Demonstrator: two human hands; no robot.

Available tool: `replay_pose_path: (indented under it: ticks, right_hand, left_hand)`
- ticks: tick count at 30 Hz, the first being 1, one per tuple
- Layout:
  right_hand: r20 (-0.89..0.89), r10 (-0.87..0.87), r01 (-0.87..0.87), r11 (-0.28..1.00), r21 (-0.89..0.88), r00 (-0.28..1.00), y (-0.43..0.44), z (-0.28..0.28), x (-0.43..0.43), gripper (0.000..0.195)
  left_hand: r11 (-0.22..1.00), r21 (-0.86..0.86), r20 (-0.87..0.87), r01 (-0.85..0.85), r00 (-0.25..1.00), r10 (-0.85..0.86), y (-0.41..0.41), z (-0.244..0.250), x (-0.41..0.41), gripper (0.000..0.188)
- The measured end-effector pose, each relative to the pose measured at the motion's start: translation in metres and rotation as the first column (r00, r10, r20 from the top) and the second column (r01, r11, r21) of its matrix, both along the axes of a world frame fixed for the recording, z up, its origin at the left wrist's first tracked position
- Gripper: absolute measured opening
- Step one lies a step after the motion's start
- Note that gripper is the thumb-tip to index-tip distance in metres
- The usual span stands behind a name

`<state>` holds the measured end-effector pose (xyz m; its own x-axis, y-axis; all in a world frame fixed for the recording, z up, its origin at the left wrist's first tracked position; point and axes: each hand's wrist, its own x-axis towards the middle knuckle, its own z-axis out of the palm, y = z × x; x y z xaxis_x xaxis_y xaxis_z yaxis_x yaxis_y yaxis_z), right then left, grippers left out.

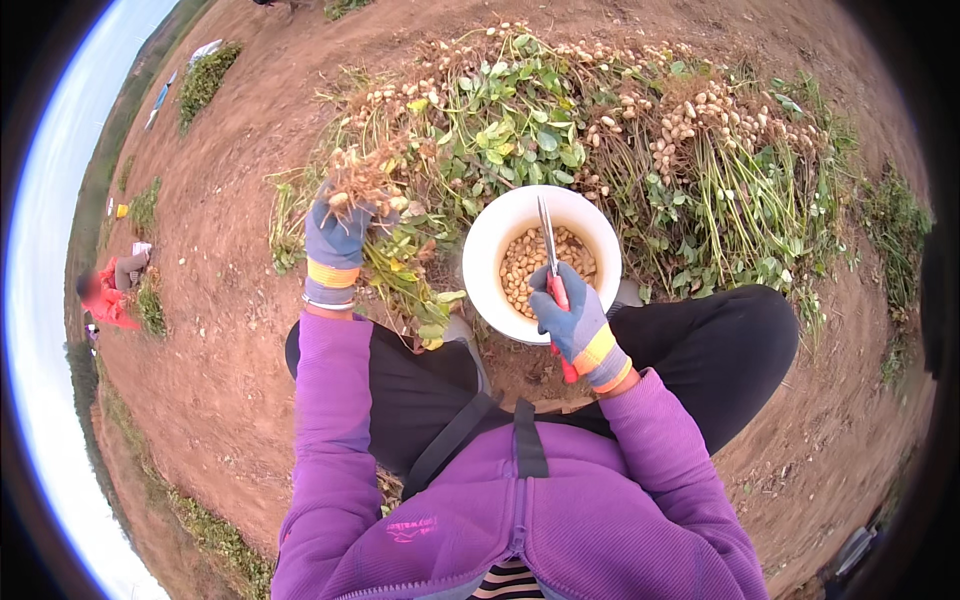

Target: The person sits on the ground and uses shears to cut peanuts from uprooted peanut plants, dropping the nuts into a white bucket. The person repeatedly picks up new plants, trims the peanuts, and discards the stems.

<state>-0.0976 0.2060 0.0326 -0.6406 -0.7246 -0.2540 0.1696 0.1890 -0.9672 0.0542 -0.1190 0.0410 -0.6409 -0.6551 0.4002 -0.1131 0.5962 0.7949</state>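
Observation:
A gloved grip keeps a pulled peanut plant (367,184) in my left hand (336,229), its roots up and its leaves hanging down beside my knee. Only a few pods show among those roots. My right hand (574,307), also gloved, is closed around red-handled shears (555,259). Their blades look shut and point away from me over a white bucket (487,300). Loose peanuts (520,262) cover the bottom of the bucket, which stands between my legs. Part of its near right rim is hidden by my right hand.
Beyond the bucket lies a wide heap of peanut plants (525,112), many with pod clusters (690,120). Reddish soil (225,247) surrounds it. Off to the left a person in red (112,292) is down on the ground near a small plant pile (150,304).

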Motion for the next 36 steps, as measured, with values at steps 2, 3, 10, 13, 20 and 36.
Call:
replay_pose_path:
  ticks: [2, 3, 10, 13, 20, 36]
  right_hand:
    - [0.021, -0.012, 0.012, 1.0, 0.02, 1.0, 0.0, -0.003, -0.001, 0.015]
    - [0.03, -0.017, 0.016, 0.999, 0.029, 0.999, 0.0, -0.004, -0.001, 0.015]
    - [0.182, -0.025, 0.021, 0.999, 0.026, 0.983, -0.006, 0.0, 0.001, 0.013]
    - [0.237, 0.005, -0.002, 1.0, -0.013, 0.972, -0.008, -0.005, 0.004, 0.013]
    - [0.285, 0.011, -0.023, 0.999, 0.04, 0.959, -0.012, -0.009, 0.0, 0.012]
    - [0.298, 0.007, -0.041, 0.993, 0.107, 0.955, -0.034, -0.015, -0.003, 0.018]
  left_hand:
    - [0.986, -0.122, -0.014, -0.11, 0.994, 0.109, -0.02, 0.043, 0.018, 0.032]
    - [0.986, -0.083, 0.007, -0.144, 0.989, 0.145, -0.031, 0.059, 0.034, 0.034]
    - [0.723, -0.468, 0.473, -0.509, 0.547, 0.691, -0.086, 0.093, 0.204, 0.054]
    - [0.606, -0.574, 0.677, -0.551, 0.097, 0.729, -0.083, 0.059, 0.343, 0.066]
    - [0.797, -0.168, 0.87, -0.58, -0.467, -0.156, -0.031, -0.014, 0.457, 0.096]
    - [0.965, -0.05, 0.763, -0.259, 0.613, 0.205, -0.171, -0.08, -0.035, 0.059]
